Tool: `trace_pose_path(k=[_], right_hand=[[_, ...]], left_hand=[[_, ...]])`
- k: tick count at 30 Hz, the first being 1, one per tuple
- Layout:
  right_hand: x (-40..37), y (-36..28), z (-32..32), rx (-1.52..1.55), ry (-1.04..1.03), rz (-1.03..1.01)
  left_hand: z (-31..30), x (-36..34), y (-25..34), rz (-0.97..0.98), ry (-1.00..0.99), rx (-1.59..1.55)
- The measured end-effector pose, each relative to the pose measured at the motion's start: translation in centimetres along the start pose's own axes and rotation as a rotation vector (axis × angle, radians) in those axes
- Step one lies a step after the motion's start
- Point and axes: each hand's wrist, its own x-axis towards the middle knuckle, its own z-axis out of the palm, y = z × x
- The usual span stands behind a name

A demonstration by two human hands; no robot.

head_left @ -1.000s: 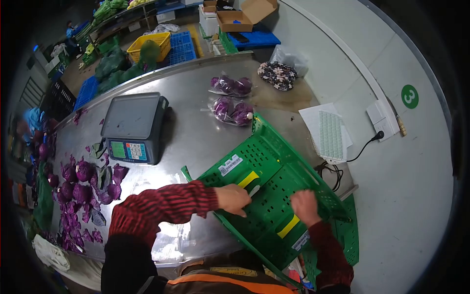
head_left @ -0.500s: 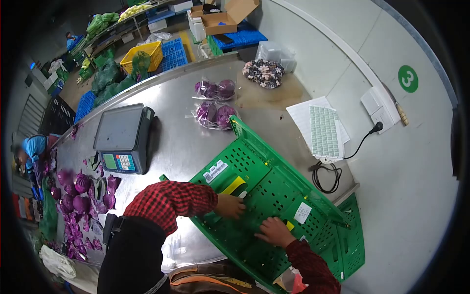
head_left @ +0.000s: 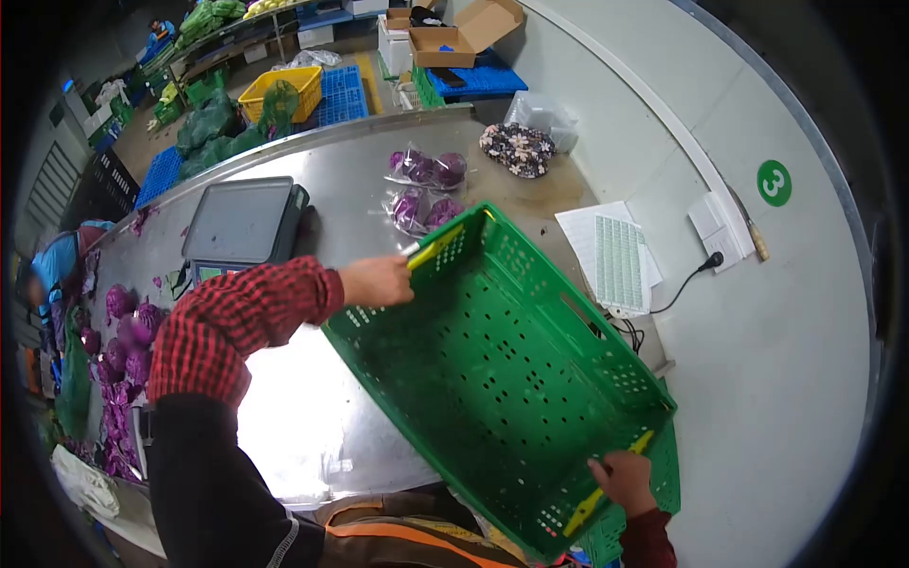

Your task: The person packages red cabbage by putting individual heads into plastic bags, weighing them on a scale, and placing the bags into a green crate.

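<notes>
A green perforated plastic crate stands tilted across the view with its walls raised and its inside bare. My left hand is closed on the yellow handle at the crate's upper-left end wall. At the opposite end, near the bottom right, my right hand is wrapped round the other yellow handle. Just beyond the crate lie two clear bags of purple cabbage, the nearer one partly covered by the crate's corner.
A weighing scale sits on the steel table, its keypad mostly behind my left sleeve. Loose purple cabbages and leaves lie at the left, where a person in blue bends. Label sheets and a black cable are by the wall.
The crate's end walls, folded inward before, now stand up. My hands have moved apart from the crate's middle to its two end handles.
</notes>
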Motion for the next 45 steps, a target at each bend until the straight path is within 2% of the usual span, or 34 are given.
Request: trace_pose_path(k=[1,2,3,5,7,8,10,11,13,14,15,17,18,20,24,25,26,27,29,31,32,33,34,35,37,38,40,41,42,44,45], right_hand=[[0.0,-1.7,-0.2,0.001,-0.017,0.013],[0.5,-2.9,-0.9,0.109,-0.003,-0.072],[1.3,-3.9,-1.4,0.214,0.026,-0.165],[0.7,-7.8,-2.3,0.322,-0.112,-0.333],[0.0,-13.4,-2.9,0.458,-0.116,-0.531],[-0.6,-15.8,-2.4,0.453,-0.122,-0.528],[-2.0,-19.8,-1.1,0.343,-0.092,-0.515],[-2.5,-20.9,-0.7,0.336,-0.087,-0.514],[-3.4,-23.0,0.8,0.359,-0.272,-0.339],[-3.2,-23.6,1.3,0.357,-0.271,-0.338],[-2.9,-23.8,1.6,0.366,-0.226,-0.363],[-2.0,-25.1,1.3,0.357,-0.151,-0.394],[-1.4,-26.1,1.0,0.37,-0.148,-0.377],[0.1,-28.5,1.2,0.365,-0.112,-0.356],[1.3,-32.1,2.6,0.468,0.003,-0.315],[1.9,-31.2,3.7,0.455,-0.037,-0.333],[2.7,-32.6,2.4,0.538,-0.18,-0.284],[3.6,-33.0,3.5,0.504,-0.187,-0.32],[4.2,-34.4,5.9,0.477,-0.185,-0.381],[3.7,-35.0,7.2,0.663,-0.044,-0.276],[2.9,-34.6,7.4,0.66,-0.062,-0.294],[2.2,-33.5,7.6,0.561,-0.078,-0.33],[2.3,-32.8,7.8,0.465,-0.083,-0.367],[2.6,-33.2,6.9,0.465,-0.07,-0.399],[1.2,-34.1,5.0,0.497,-0.211,-0.344],[1.1,-35.3,4.3,0.505,-0.208,-0.355],[1.1,-37.8,3.0,0.304,0.356,-0.309],[1.6,-39.2,2.3,0.379,0.453,-0.303],[2.0,-40.6,1.6,0.373,0.45,-0.306],[2.5,-43.9,0.7,0.745,0.308,-0.27],[3.0,-45.8,0.9,0.765,0.268,-0.334]], left_hand=[[0.5,-0.7,-0.1,-0.044,-0.02,0.058],[1.1,-1.3,-0.8,-0.026,-0.067,0.166],[1.5,-1.9,-1.6,-0.06,-0.033,0.18],[0.7,-3.3,-2.1,-0.091,-0.009,0.198],[-1.3,-4.1,-1.1,-0.349,0.219,-0.21],[-2.8,-4.3,-0.1,-0.351,0.225,-0.216],[-6.6,-5.5,2.7,-0.601,0.595,-0.489],[-8.2,-6.8,4.3,-0.662,0.695,-0.521],[-9.3,-10.3,7.6,-0.725,0.773,-0.511],[-9.3,-12.4,9.4,-0.792,0.837,-0.504],[-8.8,-14.5,11.3,-0.796,0.837,-0.504],[-7.2,-18.4,15.6,-1.035,0.925,-0.697],[-6.5,-20.0,17.5,-1.043,0.928,-0.693],[-5.1,-23.1,21.2,-1.255,0.946,-0.844],[-3.0,-28.2,27.8,-1.346,0.987,-0.932],[-2.5,-29.1,29.4,-1.372,0.987,-0.936],[-2.8,-30.0,30.8,-1.411,0.951,-1.017],[-3.0,-30.5,32.0,-1.438,0.94,-1.1],[-3.6,-31.4,34.5,-1.418,0.895,-1.05],[-4.5,-32.6,37.0,-1.407,0.857,-1.029],[-5.0,-33.5,38.0,-1.39,0.748,-1.011],[-5.4,-34.0,39.0,-1.374,0.651,-0.981],[-5.6,-34.5,40.3,-1.398,0.666,-0.956],[-5.8,-35.1,41.6,-1.498,0.699,-1.007],[-6.0,-37.1,43.3,-1.664,0.723,-1.115],[-5.7,-38.6,43.3,-1.67,0.721,-1.099],[-4.2,-41.7,43.3,-1.932,0.928,-0.961],[-3.3,-43.7,42.8,-2.008,0.906,-0.783],[-2.2,-46.0,41.8,-2.073,0.88,-0.605],[0.2,-50.4,38.9,-2.131,1.006,-0.467],[1.2,-52.5,36.5,-2.14,0.963,-0.354]])
